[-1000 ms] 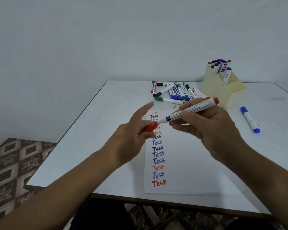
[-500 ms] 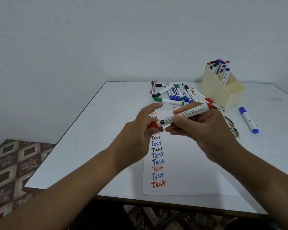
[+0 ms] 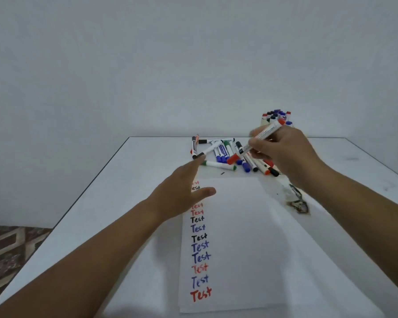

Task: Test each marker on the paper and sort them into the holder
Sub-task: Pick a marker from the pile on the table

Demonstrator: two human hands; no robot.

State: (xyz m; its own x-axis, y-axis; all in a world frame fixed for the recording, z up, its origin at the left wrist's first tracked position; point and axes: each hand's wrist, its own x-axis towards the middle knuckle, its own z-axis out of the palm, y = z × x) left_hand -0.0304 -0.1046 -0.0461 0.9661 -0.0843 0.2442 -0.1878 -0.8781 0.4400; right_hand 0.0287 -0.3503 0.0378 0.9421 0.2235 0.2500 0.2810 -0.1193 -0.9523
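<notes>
My right hand [image 3: 283,154] grips a capped red marker [image 3: 257,141], tilted, above the far side of the table and in front of the holder. The holder [image 3: 265,121] is mostly hidden behind that hand; several marker caps [image 3: 276,114] stick up from it. My left hand [image 3: 184,190] is open with fingers stretched out, over the top of the white paper [image 3: 239,237], its fingertips close to the pile of loose markers [image 3: 223,154]. The paper carries a column of "Test" words in red, blue and black.
The white table [image 3: 124,191] ends in a dark left edge, with patterned floor [image 3: 9,249] below. A dark stain [image 3: 298,201] marks the table right of the paper. A plain wall stands behind.
The cap went back onto the red marker. My right hand carried the marker up and away to the holder. My left hand let go and reached out flat to the loose pile.
</notes>
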